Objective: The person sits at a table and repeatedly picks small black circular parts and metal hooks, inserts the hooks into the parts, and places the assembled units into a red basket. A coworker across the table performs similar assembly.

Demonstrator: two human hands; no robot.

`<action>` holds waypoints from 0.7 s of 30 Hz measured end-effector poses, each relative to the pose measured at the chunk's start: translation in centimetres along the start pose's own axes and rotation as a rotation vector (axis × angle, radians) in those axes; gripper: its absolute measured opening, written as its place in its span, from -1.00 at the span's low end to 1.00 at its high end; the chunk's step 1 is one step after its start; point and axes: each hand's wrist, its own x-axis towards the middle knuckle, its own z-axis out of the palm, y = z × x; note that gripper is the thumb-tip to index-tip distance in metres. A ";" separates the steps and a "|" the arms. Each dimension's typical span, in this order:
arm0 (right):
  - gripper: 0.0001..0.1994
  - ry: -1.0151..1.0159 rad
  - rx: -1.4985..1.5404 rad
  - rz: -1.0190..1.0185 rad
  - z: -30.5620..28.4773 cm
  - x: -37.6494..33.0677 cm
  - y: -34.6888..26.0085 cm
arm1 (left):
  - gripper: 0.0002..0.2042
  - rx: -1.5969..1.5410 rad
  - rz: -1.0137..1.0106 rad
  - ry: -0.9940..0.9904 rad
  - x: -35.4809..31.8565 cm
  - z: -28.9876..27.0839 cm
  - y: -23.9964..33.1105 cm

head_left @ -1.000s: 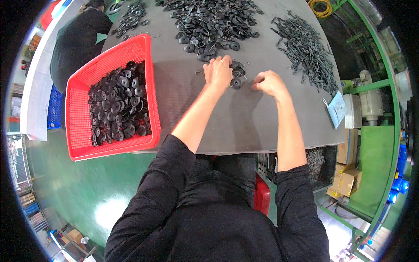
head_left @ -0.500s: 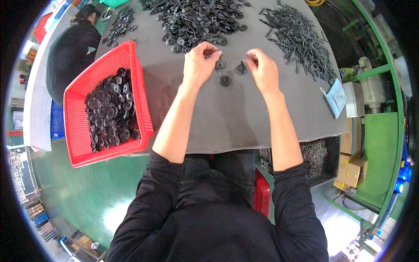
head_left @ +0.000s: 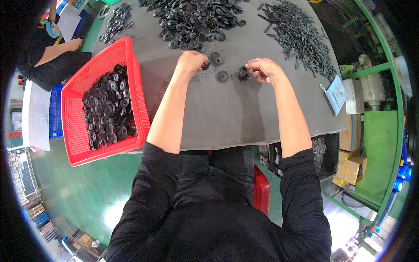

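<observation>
A worker in black sleeves leans over a grey table (head_left: 227,118), the right hand (head_left: 265,70) pinching a small black disc (head_left: 242,73) between fingertips, the left hand (head_left: 190,62) curled shut on another small black part (head_left: 205,66) — loose discs and wire hooks lie between them. A heap of black discs (head_left: 196,15) sits beyond; a red basket (head_left: 74,148) of discs stands at the left.

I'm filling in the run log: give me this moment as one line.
left hand: on small black part, hold unclear | right hand: pinching black disc | loose discs between | red basket at left
</observation>
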 end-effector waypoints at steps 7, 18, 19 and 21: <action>-0.84 0.295 -0.536 -0.489 1.9 1.0 0.5 | -0.83 -0.077 0.203 0.105 -0.9 0.0 -1.2; -0.76 0.292 -0.828 -0.707 8.7 0.9 -0.1 | -0.77 0.359 0.951 0.380 -7.6 -0.4 0.6; -0.81 0.285 -0.647 -0.742 8.2 0.3 -0.3 | -0.79 0.285 0.787 0.381 -7.3 -0.4 0.2; -0.84 0.224 -0.333 -0.628 7.7 -0.2 -0.1 | -0.83 0.137 0.459 0.374 -5.8 -0.4 -0.8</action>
